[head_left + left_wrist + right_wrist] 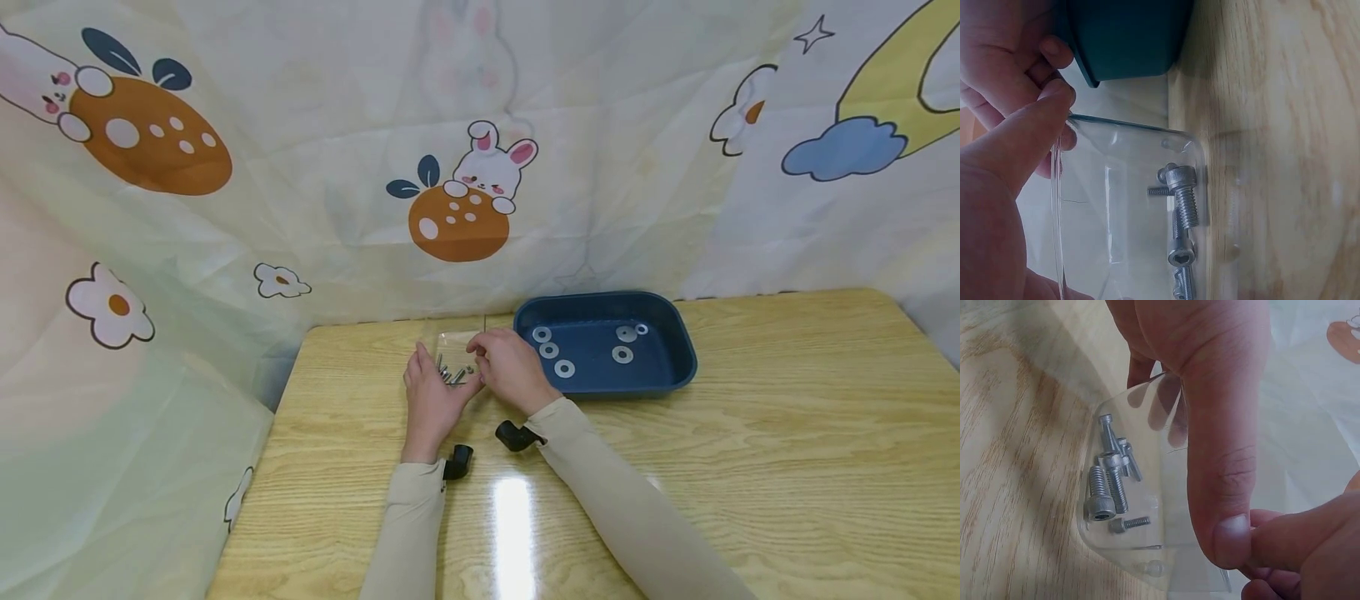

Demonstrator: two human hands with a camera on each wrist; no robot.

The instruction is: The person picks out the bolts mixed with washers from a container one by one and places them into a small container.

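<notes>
A clear plastic box [1129, 144] stands on the table with several metal socket-head bolts [1109, 481] lying in its bottom. My left hand [437, 402] grips the box from the near left, with its thumb [1222, 487] along the rim and fingers around the far side. At the right corner of the rim, my right hand [513, 367] has its fingers curled and pinched together, close by the left thumb tip. Its fingertips overlap the box's edge in the left wrist view. The bolts differ in size, and the largest lies near the right end.
Right of the box stands a dark blue tray [600, 392] holding several flat washers [622, 355]. The wooden table [810, 433] stretches right and toward me. A patterned cloth [337, 208] hangs behind the table and along the left.
</notes>
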